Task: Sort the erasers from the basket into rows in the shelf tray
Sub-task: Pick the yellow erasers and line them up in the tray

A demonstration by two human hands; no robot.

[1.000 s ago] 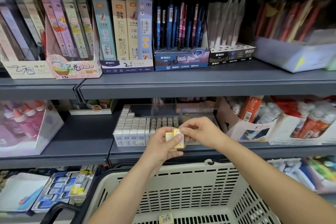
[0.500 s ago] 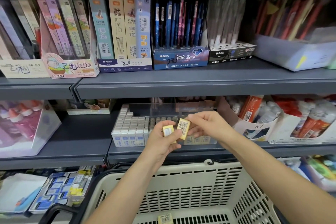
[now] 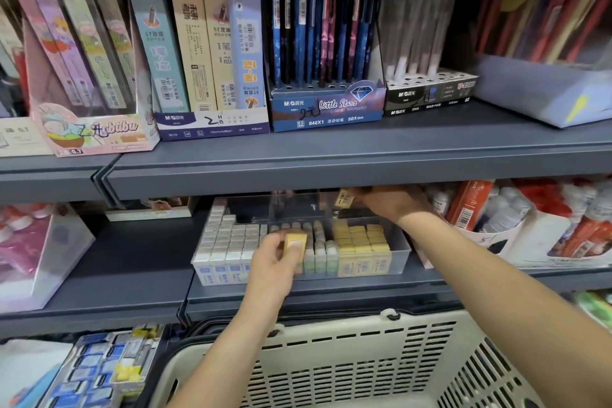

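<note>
A clear shelf tray (image 3: 402,253) on the middle shelf holds rows of white erasers (image 3: 228,242) at left, grey-green ones (image 3: 319,248) in the middle and yellow ones (image 3: 362,243) at right. My left hand (image 3: 273,267) grips a yellow eraser (image 3: 294,243) in front of the tray's middle. My right hand (image 3: 392,202) reaches deep over the tray's back right and pinches another yellow eraser (image 3: 344,199) above the yellow rows. The cream basket (image 3: 347,361) stands below, its inside mostly out of view.
The upper shelf edge (image 3: 331,166) hangs just above my right hand. Boxes of bottles (image 3: 496,219) stand right of the tray, a pink display box (image 3: 33,248) stands at left. A tray of blue-wrapped items (image 3: 99,371) lies lower left.
My right hand took one yellow eraser from my left hand and moved it up and back over the tray's yellow rows. My left hand stayed low with the other eraser. The camera moved closer.
</note>
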